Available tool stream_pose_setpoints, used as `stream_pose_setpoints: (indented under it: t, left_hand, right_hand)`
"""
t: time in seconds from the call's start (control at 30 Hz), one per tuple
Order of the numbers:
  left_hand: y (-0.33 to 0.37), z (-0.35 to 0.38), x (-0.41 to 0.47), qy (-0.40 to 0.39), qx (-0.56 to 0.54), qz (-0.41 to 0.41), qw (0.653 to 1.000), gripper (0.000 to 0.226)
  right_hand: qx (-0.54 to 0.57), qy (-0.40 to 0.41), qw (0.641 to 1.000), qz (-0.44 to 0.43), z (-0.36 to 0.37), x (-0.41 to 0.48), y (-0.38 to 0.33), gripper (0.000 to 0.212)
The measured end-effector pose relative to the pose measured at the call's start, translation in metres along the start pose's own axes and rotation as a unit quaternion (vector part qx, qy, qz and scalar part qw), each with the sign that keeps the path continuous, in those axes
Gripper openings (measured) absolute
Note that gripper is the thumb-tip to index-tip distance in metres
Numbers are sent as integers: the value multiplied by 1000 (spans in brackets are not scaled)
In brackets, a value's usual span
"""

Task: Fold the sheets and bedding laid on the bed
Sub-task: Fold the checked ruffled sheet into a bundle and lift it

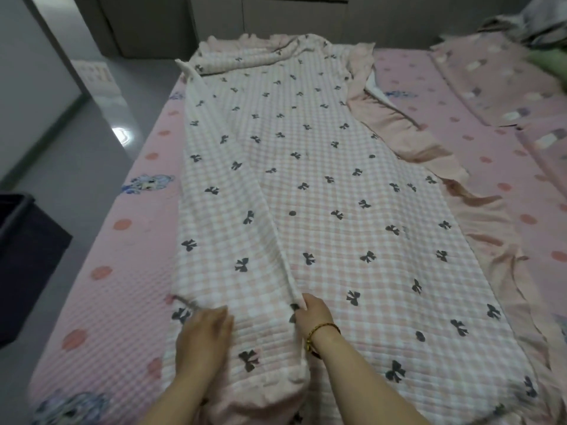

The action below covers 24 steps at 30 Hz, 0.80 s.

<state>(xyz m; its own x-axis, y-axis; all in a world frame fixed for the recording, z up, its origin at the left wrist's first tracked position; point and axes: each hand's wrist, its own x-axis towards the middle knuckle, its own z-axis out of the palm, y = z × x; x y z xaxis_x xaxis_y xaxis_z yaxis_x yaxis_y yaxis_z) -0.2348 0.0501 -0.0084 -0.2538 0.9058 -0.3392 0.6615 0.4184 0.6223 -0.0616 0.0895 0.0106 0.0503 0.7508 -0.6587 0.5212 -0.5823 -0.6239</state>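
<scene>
A pink-and-white checked quilt (322, 185) with dark bow prints lies lengthwise down the bed, its left side folded over toward the middle in a long flap (221, 210). A pink ruffled edge (478, 216) runs along its right side. My left hand (205, 332) rests flat on the near end of the folded flap, fingers straight. My right hand (313, 314), a gold bracelet on its wrist, pinches the flap's inner edge near the quilt's middle.
The pink mattress cover (101, 302) with red dots and cartoon prints shows on both sides. More pink bedding (497, 75) and a heap of cloth (546, 29) lie at the far right. A dark box (24, 265) stands on the grey floor at the left.
</scene>
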Motion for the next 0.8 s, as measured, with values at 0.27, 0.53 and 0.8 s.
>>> stream_pose_setpoints:
  t: [0.27, 0.53, 0.8]
  left_hand:
    - [-39, -8, 35, -52, -68, -202, 976, 75]
    - [-36, 7, 43, -26, -180, -256, 949, 54]
    - [17, 45, 23, -9, -106, -210, 972, 56]
  right_hand:
    - [19, 54, 998, -15, -7, 10, 14, 37]
    - [20, 135, 990, -30, -36, 14, 30, 38]
    - [26, 258, 966, -22, -146, 0, 82, 31]
